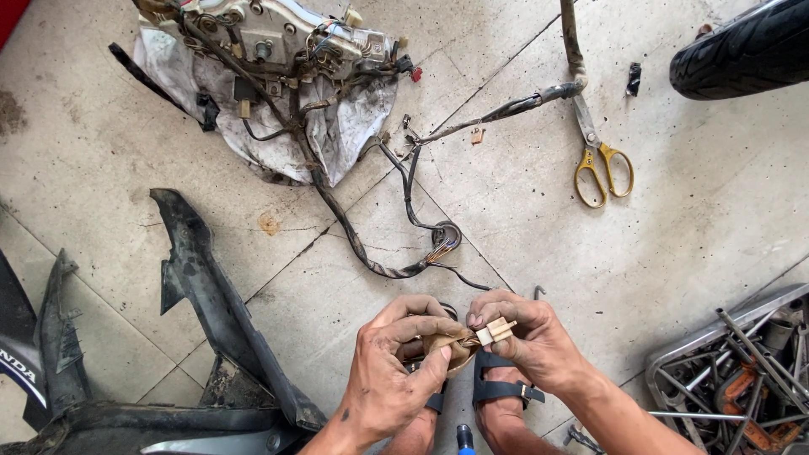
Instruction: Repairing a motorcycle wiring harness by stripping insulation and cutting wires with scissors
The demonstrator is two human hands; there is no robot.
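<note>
Tiled floor (674,236) — small cream plug (495,331), tape-wrapped

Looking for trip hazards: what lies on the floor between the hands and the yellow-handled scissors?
In the head view, bare tile floor lies between the right hand and the scissors; only a small metal hook sits there.

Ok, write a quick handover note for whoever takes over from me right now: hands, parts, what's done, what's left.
Left hand: pinching tan tape wrap on the wire bundle.
Right hand: fingers grip the small cream connector at the bundle's end.
Wiring harness runs across the floor to the dismantled instrument unit on a rag. Yellow-handled scissors lie upper right, tool tray lower right.
Done: wrap partly loosened. Left: rest of harness still wrapped.
</note>
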